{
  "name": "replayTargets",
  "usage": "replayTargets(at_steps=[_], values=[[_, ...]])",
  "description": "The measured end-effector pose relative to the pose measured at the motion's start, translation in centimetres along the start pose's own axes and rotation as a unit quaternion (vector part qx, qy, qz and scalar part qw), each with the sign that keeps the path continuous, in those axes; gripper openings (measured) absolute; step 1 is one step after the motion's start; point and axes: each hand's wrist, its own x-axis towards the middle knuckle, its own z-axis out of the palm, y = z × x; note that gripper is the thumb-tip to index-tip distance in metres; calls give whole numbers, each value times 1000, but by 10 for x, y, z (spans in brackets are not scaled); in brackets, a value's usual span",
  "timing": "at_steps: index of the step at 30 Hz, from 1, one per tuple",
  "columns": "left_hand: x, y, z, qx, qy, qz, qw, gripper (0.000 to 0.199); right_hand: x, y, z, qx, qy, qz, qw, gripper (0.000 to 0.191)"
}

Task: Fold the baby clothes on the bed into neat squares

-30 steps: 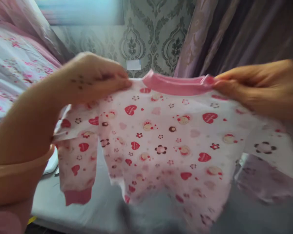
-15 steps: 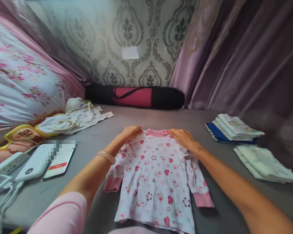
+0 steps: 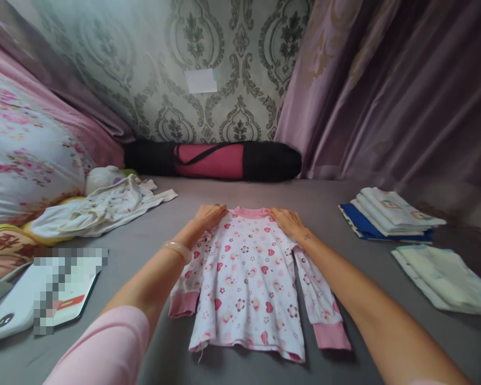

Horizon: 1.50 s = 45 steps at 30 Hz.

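A child's long-sleeved shirt [image 3: 244, 283], white with hearts, flowers and pink cuffs, lies spread on the grey bed sheet with its collar away from me. My left hand [image 3: 210, 215] is closed on the shirt's left shoulder beside the pink collar [image 3: 251, 213]. On the collar's other side, my right hand [image 3: 286, 219] grips the right shoulder. The fingertips of both hands are partly hidden. Both sleeves angle outward beneath my forearms, and a loose thread hangs at the hem.
Folded clothes [image 3: 393, 211] are stacked at the right, with another folded cloth [image 3: 444, 278] nearer me. A crumpled white garment [image 3: 104, 206] and a phone [image 3: 12, 310] lie at the left. Along the wall rests a long black and pink bag [image 3: 212, 160].
The shirt's hem has shifted away from me and its whole lower edge now shows. Both hands keep their hold at the shoulders. My view has turned slightly.
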Motion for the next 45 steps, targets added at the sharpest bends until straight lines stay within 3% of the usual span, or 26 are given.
replayTargets(at_steps=[5,8,12,15,19,24,29,31,35,38,40,42,45], values=[[19,-11,4,-7,1,-13,1000,40,21,6,0,14,-16,7,1000,42],[24,-7,3,-13,-4,-37,999,39,29,4,1,16,-20,48,999,44],[22,15,-6,42,51,-100,993,29,22,-15,1,-17,76,95,992,40],[15,37,-6,33,83,-42,995,25,6,-38,2,-15,117,28,993,35],[6,53,15,-57,61,64,995,43,-10,-57,17,42,85,-45,995,47],[6,52,39,-98,16,20,995,63,-6,-52,36,69,24,-24,997,64],[11,48,40,-95,0,15,995,64,3,-44,21,154,-35,-29,987,63],[13,47,37,-97,-20,15,995,64,-3,-33,6,240,-11,-23,970,56],[14,48,25,-91,-44,27,995,64,-49,12,-19,358,84,84,926,50],[17,59,10,-70,4,29,997,56,-104,46,-24,348,21,197,916,53],[22,73,1,-78,47,55,994,46,-139,55,-20,329,-33,254,909,57],[31,92,-3,-115,74,106,985,36,-165,51,-14,294,-85,284,909,60],[50,124,0,-185,87,165,965,30,-185,34,-8,222,-117,253,934,56]])
